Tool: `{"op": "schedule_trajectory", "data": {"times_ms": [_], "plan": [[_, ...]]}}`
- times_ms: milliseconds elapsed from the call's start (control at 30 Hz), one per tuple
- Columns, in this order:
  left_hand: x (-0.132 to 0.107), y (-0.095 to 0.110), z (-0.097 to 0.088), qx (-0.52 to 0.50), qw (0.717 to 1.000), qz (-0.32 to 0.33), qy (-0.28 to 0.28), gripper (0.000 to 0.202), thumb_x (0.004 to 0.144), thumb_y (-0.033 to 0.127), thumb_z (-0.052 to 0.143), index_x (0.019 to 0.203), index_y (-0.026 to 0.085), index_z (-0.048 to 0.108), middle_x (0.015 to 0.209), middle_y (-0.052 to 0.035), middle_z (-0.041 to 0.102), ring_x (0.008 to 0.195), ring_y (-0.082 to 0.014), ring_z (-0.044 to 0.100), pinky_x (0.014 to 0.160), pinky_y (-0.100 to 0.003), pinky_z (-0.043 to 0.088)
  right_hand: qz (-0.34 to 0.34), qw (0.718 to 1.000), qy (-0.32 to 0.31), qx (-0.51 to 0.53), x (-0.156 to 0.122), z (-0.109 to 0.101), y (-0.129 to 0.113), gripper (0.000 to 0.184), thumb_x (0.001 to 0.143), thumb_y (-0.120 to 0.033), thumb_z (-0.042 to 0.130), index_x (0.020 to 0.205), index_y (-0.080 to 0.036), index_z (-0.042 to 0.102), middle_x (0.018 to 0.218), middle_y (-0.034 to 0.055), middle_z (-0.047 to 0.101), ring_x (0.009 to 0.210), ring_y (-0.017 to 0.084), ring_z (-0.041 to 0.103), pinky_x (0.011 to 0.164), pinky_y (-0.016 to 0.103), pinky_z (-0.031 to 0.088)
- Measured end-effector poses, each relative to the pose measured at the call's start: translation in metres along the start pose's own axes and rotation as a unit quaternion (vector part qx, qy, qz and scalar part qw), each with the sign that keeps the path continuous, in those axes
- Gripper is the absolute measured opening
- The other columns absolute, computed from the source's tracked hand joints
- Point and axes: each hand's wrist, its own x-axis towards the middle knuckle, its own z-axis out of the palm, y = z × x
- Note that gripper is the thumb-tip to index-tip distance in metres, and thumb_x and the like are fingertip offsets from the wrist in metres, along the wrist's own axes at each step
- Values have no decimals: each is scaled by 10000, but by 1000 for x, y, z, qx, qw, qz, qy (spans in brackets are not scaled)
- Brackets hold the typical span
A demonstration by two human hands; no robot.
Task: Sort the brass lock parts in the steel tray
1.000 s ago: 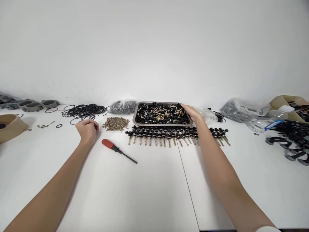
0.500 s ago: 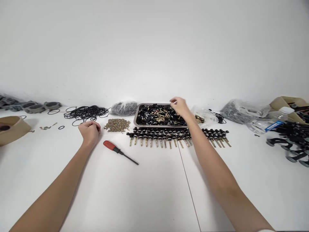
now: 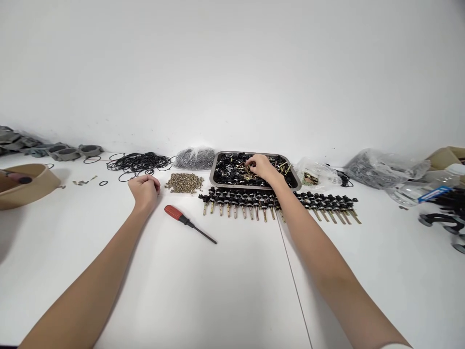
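Shiny metal tray; matt white smooth table; glossy red plastic screwdriver handle; brassy metal screws; black rubbery rings; crinkled clear plastic bags.

One camera only is looking on, riding on the person's head and facing forward and down across the white surface toward a bare wall. It is sitting close enough that both forearms are running in from the bottom corners. The right hand is landing just above mid-frame over a metal tray; the left hand is lying well to the left of it, slightly nearer the camera.
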Motion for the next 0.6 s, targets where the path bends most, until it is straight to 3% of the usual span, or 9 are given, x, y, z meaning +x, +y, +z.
{"op": "schedule_trajectory", "data": {"times_ms": [300, 433, 600], "plan": [[1, -6, -2, -1, 1000, 4, -6, 143, 387, 160, 378, 432, 197, 509, 365, 2, 395, 326, -125, 380, 335, -257, 256, 77, 995, 28, 49, 3, -15, 12, 213, 767, -77, 629, 929, -145, 748, 893, 79, 723, 788, 179, 637, 811, 306, 524], [0, -3, -1, -4, 1000, 1, -2, 140, 381, 160, 377, 429, 196, 504, 365, -3, 396, 327, -128, 378, 336, -261, 256, 114, 993, 12, 26, 0, -27, 16, 224, 780, -48, 611, 922, -165, 740, 932, 94, 707, 828, 194, 652, 808, 316, 524], [-1, -2, -1, -1, 1000, -7, -2, 146, 377, 160, 375, 437, 196, 503, 369, -2, 401, 333, -126, 383, 343, -259, 261, 185, 980, 63, -33, -8, -48, 20, 272, 756, 20, 561, 870, -139, 750, 863, 131, 689, 889, 254, 670, 878, 371, 518]]}}
